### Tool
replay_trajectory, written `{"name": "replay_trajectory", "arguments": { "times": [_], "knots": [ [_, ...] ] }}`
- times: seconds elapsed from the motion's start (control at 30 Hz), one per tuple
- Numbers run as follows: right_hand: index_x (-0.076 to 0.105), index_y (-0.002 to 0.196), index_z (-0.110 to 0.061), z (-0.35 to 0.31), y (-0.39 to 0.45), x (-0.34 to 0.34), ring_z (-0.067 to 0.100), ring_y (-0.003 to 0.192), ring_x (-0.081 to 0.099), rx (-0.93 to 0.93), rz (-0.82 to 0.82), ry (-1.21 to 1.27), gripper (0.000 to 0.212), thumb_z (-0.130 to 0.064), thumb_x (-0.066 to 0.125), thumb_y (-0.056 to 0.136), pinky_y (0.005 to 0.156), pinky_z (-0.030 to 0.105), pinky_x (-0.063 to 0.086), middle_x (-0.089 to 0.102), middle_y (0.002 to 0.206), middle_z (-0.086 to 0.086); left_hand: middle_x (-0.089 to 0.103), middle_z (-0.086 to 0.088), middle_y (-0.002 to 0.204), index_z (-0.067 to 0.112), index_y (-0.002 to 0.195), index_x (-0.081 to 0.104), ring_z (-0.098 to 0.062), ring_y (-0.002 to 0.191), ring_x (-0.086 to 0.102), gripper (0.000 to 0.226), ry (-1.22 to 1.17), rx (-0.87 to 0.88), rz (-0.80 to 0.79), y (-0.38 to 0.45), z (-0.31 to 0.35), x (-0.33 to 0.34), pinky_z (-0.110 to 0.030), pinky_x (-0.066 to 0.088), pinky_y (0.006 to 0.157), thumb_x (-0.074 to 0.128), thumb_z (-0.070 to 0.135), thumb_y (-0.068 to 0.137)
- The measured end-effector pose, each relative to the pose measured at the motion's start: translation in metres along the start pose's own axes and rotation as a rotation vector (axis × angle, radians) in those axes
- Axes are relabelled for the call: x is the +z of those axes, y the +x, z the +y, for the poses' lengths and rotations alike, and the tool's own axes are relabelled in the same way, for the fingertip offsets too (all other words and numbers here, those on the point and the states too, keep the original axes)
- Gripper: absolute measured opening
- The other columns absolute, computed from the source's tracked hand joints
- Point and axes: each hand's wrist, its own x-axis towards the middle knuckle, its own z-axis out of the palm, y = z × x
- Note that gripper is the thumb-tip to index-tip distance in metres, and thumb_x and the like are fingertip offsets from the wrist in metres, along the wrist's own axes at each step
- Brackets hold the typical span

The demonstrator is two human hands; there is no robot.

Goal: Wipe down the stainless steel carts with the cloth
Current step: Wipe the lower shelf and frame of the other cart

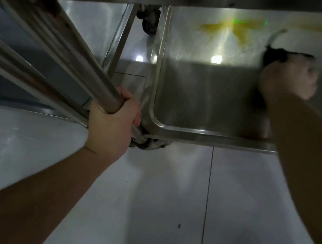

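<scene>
Gripping the cart post tight w/ our left hand, right hand fisted round the dark cloth on the lower shelf. Risk: we smear those yellow stains vs lifting them. Right hand's blurred, shelf's far side cut off.

Dim, wide-angle picture with lines bowed toward the edges: bright lamp glare on the steel shelf at one o'clock, soft sheen on the floor, motion blur over the right hand, rails at ten o'clock out of focus.
</scene>
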Motion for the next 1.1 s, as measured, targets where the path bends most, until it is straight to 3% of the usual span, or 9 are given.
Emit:
{"name": "replay_trajectory", "arguments": {
  "times": [0.07,0.17,0.27,0.47,0.57,0.67,0.83,0.97,1.1],
  "knots": [
    [0.052,0.150,-0.019,-0.053,-0.027,0.024,0.034,0.149,0.037,-0.179,-0.057,-0.004,0.055,-0.045,0.040,0.103,0.117,0.046,0.035,0.043,0.161,0.007,0.044,0.001,0.050,0.010,0.063,0.046,-0.019,0.053,0.044,0.019,0.001,0.004,-0.005,-0.001,-0.001,0.000,-0.031,0.043,0.059,0.053,-0.003,0.076],
    [0.055,0.146,-0.029,-0.130,-0.069,0.055,0.032,0.143,0.043,-0.597,-0.253,-0.026,0.048,-0.041,0.042,0.101,0.115,0.045,0.039,0.048,0.156,0.001,0.044,0.001,0.051,0.013,0.061,0.047,-0.018,0.052,0.044,0.023,0.021,-0.010,-0.012,0.000,-0.001,-0.002,-0.031,0.042,0.057,0.054,-0.001,0.077],
    [0.051,0.151,-0.035,-0.164,-0.077,0.064,0.030,0.141,0.045,-0.792,-0.409,-0.046,0.049,-0.042,0.043,0.103,0.116,0.049,0.037,0.049,0.156,0.001,0.043,0.002,0.051,0.017,0.060,0.048,-0.017,0.051,0.043,0.027,0.008,-0.009,-0.029,0.001,-0.002,-0.003,-0.031,0.041,0.055,0.054,-0.002,0.080],
    [0.055,0.148,-0.042,-0.090,-0.126,0.048,0.017,0.153,0.033,-1.267,-0.577,-0.033,0.043,-0.045,0.044,0.106,0.125,0.050,0.029,0.042,0.163,-0.017,0.047,0.003,0.051,0.028,0.053,0.053,-0.020,0.053,0.046,0.036,0.020,0.016,-0.042,0.003,-0.006,-0.006,-0.028,0.042,0.057,0.057,0.002,0.077],
    [0.050,0.151,-0.040,-0.053,-0.140,0.042,0.013,0.153,0.031,-1.426,-0.638,-0.068,0.048,-0.047,0.035,0.107,0.125,0.040,0.023,0.044,0.161,-0.018,0.049,0.003,0.052,0.028,0.053,0.054,-0.018,0.052,0.048,0.032,0.050,0.017,-0.040,0.004,-0.009,-0.007,-0.025,0.042,0.055,0.061,0.004,0.074],
    [0.052,0.151,-0.037,-0.067,-0.106,0.042,0.019,0.149,0.039,-1.337,-0.531,-0.069,0.046,-0.040,0.044,0.106,0.122,0.042,0.033,0.042,0.163,-0.015,0.047,0.004,0.051,0.029,0.053,0.054,-0.019,0.052,0.046,0.024,0.046,0.001,-0.031,0.003,-0.008,-0.008,-0.028,0.040,0.055,0.063,0.015,0.071],
    [0.053,0.152,-0.034,-0.120,-0.053,0.055,0.026,0.152,0.035,-0.822,-0.343,-0.024,0.049,-0.039,0.040,0.105,0.124,0.046,0.032,0.041,0.165,-0.008,0.046,0.005,0.050,0.030,0.051,0.054,-0.020,0.052,0.045,0.028,0.046,0.006,-0.046,0.004,-0.006,-0.008,-0.034,0.039,0.059,0.060,0.014,0.074],
    [0.051,0.151,-0.042,-0.108,-0.116,0.053,0.024,0.153,0.033,-0.954,-0.491,-0.005,0.047,-0.045,0.044,0.105,0.123,0.050,0.031,0.038,0.166,-0.015,0.047,0.005,0.051,0.030,0.051,0.054,-0.019,0.053,0.045,0.035,0.032,-0.014,-0.048,0.004,-0.003,-0.007,-0.032,0.039,0.060,0.059,0.006,0.076],
    [0.041,0.157,-0.047,-0.059,-0.173,0.042,0.016,0.157,0.021,-1.075,-0.555,-0.051,0.051,-0.053,0.033,0.107,0.126,0.046,0.017,0.032,0.168,-0.021,0.050,0.001,0.051,0.025,0.048,0.055,-0.020,0.053,0.049,0.035,0.043,-0.047,-0.020,0.001,0.002,-0.004,-0.028,0.044,0.058,0.057,0.001,0.073]
  ]
}}
